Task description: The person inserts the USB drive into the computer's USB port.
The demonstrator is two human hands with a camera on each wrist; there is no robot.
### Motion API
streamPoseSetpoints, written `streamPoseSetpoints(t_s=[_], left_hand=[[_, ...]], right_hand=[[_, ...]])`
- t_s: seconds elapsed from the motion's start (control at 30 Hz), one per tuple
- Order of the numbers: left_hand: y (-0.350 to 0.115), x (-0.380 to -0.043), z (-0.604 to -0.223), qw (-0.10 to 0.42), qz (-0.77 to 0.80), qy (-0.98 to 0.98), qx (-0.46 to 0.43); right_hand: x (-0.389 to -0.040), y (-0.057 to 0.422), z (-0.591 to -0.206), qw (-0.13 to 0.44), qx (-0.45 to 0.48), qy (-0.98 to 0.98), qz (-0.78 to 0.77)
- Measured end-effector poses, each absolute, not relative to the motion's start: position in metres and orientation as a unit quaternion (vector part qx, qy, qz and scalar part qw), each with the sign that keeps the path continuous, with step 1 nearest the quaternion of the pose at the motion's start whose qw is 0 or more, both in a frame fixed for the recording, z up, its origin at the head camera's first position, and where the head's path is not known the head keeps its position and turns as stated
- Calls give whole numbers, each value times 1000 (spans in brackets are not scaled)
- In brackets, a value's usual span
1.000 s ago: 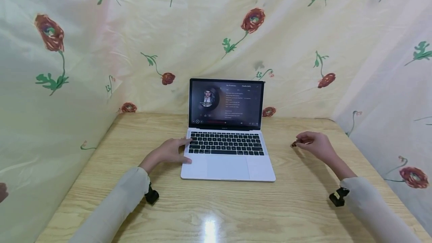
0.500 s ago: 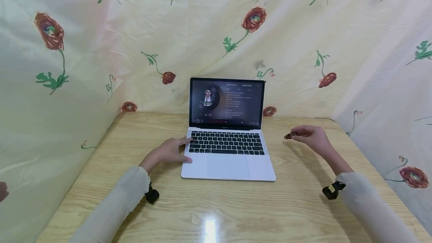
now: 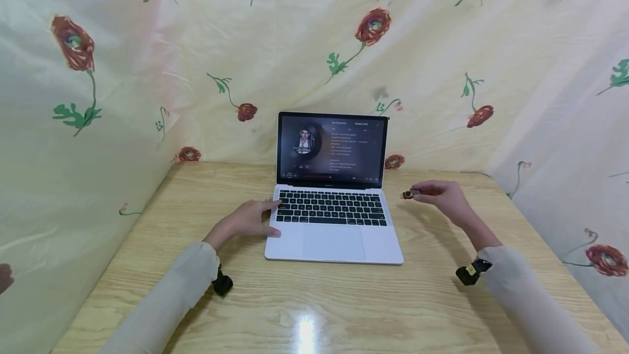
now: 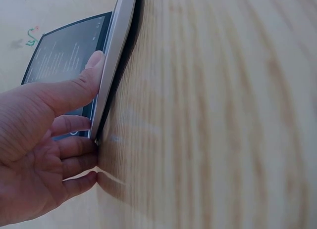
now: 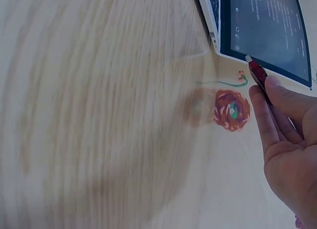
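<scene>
Right grip (image 3: 451, 203) pinched small red stick (image 3: 407, 194), moved nearer laptop (image 3: 331, 246), leaving narrower gap; left grip (image 3: 244, 219) rested relaxed on laptop.

The open laptop (image 3: 331, 209) blocks the worktop (image 3: 314, 288) toward its far edge, the left hand (image 3: 248, 218) closing off its left side. A narrow gap parts its right side from the small red object (image 3: 407, 194) in the right hand (image 3: 444, 198). Between the sleeves (image 3: 172, 283), a wide lane reaches from the near edge to the laptop.

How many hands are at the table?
2: the left hand touches the laptop at its left edge; the right hand pinches a small red object right of the laptop.
</scene>
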State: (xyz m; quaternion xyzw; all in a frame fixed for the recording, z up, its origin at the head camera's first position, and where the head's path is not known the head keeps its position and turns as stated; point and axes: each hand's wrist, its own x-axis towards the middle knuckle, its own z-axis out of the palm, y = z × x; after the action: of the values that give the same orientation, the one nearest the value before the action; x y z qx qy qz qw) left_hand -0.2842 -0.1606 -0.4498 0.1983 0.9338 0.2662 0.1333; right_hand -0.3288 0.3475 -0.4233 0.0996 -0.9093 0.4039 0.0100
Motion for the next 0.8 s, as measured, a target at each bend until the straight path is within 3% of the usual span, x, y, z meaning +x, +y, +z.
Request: streamPoseSetpoints(t_s=[0.8], left_hand=[[-160,-285,-450,135,267,933,201]], right_hand=[[-345,322,-436,-44,100,-859,501]])
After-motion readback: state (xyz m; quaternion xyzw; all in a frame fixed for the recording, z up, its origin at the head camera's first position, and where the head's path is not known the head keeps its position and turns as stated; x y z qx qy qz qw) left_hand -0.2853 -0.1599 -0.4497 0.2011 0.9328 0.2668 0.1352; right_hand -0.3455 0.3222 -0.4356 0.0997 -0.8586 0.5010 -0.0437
